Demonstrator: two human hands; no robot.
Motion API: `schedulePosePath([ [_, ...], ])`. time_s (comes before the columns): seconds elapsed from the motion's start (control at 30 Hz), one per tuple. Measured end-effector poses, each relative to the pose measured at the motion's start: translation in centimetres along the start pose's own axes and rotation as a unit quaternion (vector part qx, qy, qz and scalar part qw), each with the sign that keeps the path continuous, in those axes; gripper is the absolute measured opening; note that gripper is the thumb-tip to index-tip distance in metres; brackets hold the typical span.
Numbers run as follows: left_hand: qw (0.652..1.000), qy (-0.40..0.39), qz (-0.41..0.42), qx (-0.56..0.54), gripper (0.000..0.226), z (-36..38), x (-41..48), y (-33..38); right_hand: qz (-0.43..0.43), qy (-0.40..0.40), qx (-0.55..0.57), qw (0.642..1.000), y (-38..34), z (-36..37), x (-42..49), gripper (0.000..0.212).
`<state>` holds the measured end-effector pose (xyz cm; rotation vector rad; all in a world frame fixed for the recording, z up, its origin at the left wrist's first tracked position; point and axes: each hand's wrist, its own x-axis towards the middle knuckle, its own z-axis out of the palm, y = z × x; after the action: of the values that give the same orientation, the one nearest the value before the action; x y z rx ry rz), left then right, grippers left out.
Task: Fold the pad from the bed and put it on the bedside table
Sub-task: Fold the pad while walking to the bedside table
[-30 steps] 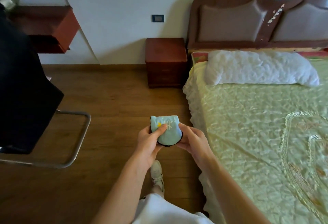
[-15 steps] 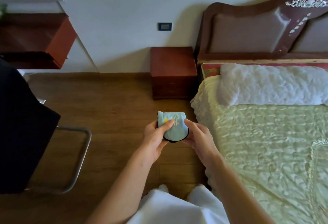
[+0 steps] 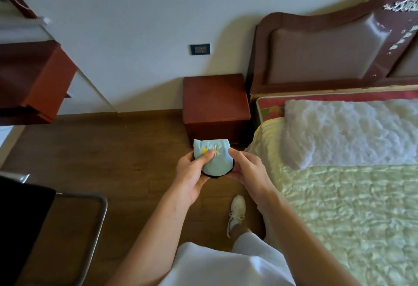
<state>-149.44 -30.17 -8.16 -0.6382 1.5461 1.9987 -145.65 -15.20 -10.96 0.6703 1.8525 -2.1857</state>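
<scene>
A light blue pad [image 3: 214, 159] with a black rim and a yellow-white print is folded into a small bundle, held in the air over the floor. My left hand [image 3: 192, 173] grips its left side with the thumb across the top. My right hand [image 3: 247, 172] holds its right side and underside. The reddish-brown bedside table [image 3: 214, 100] stands just beyond the pad, against the wall, to the left of the bed [image 3: 352, 206]. Its top is bare.
A white pillow [image 3: 348, 131] lies at the head of the bed under a brown headboard [image 3: 328, 50]. A black chair with a metal frame [image 3: 97, 217] stands at the left. A wooden desk [image 3: 34, 82] is at the far left. My white shoe [image 3: 236, 214] is on the wood floor.
The view has come closer to the bedside table, which now sits larger and lower in the frame. Both hands keep the same hold on the folded pad.
</scene>
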Motion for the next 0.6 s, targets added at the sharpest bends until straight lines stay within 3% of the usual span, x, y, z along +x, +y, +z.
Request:
schedulePosePath([
  [0.2,0.999,0.013,0.032,-0.004,0.023,6.6,7.6,7.0,-0.011,-0.022,0.022,0.999,-7.6,-3.5,10.3,0.032],
  [0.33,0.998,0.046,0.033,0.009,0.031,8.8,11.5,9.7,0.006,-0.026,0.005,1.000,-10.1,-4.4,15.3,0.041],
  [0.6,0.998,0.058,0.003,-0.025,0.021,10.8,18.3,14.0,0.035,-0.043,-0.001,0.998,-12.7,-4.6,23.4,0.028],
])
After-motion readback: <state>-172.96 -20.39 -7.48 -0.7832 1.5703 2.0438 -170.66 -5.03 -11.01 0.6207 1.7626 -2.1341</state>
